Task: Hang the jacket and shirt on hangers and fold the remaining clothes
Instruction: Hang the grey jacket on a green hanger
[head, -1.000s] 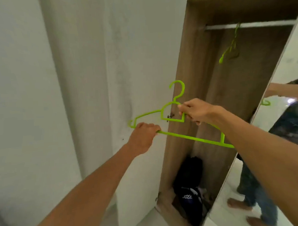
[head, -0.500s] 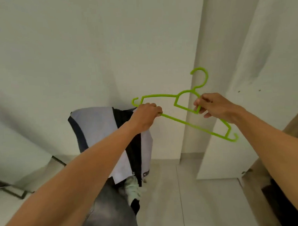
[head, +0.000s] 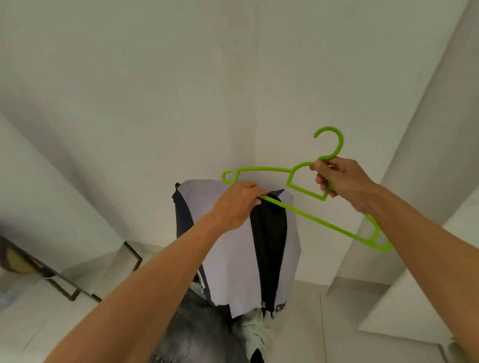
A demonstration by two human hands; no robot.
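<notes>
Green hanger (head: 317, 221) held tilted, left hand (head: 235, 206) fingers pinching lower bar, right hand (head: 342, 182) fingers curled round neck, arms outstretched

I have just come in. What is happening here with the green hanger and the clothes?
A person holds a green hanger in the air with both hands. The left hand grips the lower bar near one end, and the right hand grips the neck under the hook. Nothing hangs on it yet. Behind it, a pale and black jacket is draped over something hidden, with grey jeans lying below.
</notes>
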